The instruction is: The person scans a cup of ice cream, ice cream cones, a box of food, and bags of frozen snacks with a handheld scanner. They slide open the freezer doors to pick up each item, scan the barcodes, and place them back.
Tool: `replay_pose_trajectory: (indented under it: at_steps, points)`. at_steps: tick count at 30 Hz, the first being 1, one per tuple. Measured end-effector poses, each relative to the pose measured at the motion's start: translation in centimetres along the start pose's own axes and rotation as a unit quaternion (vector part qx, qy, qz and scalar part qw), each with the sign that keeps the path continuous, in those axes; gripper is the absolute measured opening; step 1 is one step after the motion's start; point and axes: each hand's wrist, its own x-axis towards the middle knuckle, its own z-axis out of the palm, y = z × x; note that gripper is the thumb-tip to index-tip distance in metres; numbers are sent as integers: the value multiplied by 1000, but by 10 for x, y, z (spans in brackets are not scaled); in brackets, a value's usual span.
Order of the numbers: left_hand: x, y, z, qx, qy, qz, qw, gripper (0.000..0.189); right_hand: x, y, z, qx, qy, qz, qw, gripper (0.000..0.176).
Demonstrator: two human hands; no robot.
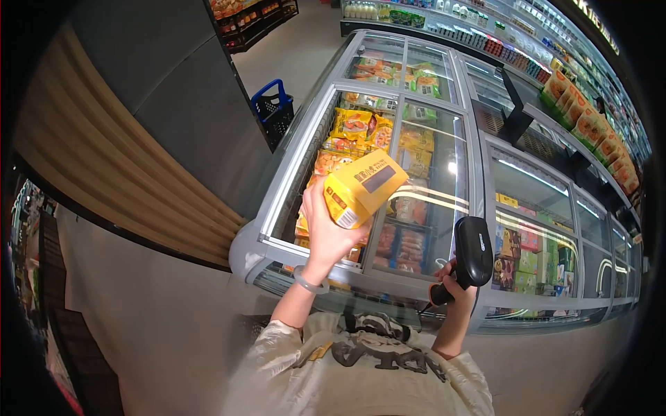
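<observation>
My left hand (326, 225) is closed round the lower left end of a yellow box (364, 184), which has a dark window panel and a white barcode label on its end. The box is held tilted above the open section of a chest freezer (260, 239). Yellow bags of frozen food (352, 125) lie inside, below and beyond the box. My right hand (454, 286) grips a black barcode scanner (473, 251) by its handle, over the freezer's front edge. The scanner's head is up, and its front side is turned away from me.
More glass-topped freezers (534, 229) stand to the right, with a row of packaged goods (590, 128) displayed above them. A blue-handled shopping basket (272, 107) is on the floor beyond the freezer's left side. Refrigerated shelves (472, 31) line the back. A dark panel and brown curtain (118, 159) stand left.
</observation>
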Motion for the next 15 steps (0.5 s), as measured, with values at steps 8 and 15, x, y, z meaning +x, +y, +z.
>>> replay_pose_trajectory:
  at_steps: [8, 15]
  points:
    - [-7, 5, 13, 21, -99, 143, 984, 72, 30, -14, 25, -336, -68, -74, 936, 31]
    - [-15, 19, 11, 26, -189, 176, 966, 74, 56, 9, 20, -21, -57, -65, 996, 59]
